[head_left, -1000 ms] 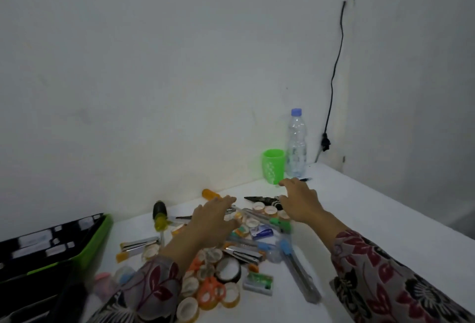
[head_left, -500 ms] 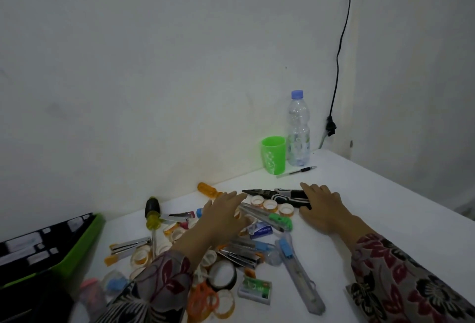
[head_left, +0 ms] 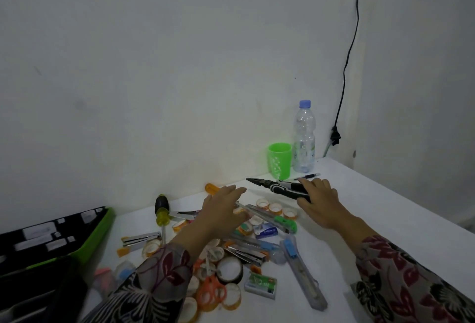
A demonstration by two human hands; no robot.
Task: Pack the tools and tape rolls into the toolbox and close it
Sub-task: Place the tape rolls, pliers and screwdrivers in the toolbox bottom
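We see the right hand (head_left: 321,201) curled round the pliers (head_left: 279,185) handles, centre right, likely to lift them. Left hand (head_left: 221,209) is flat, fingers straight, over the tape rolls (head_left: 275,208) mid-frame, probably steadying the pile. Toolbox (head_left: 97,232) sits open at lower left, ready for loading.

dim, flat light, greenish cast | soft shadows | lower-left corner blurred | wide-angle bending at edges
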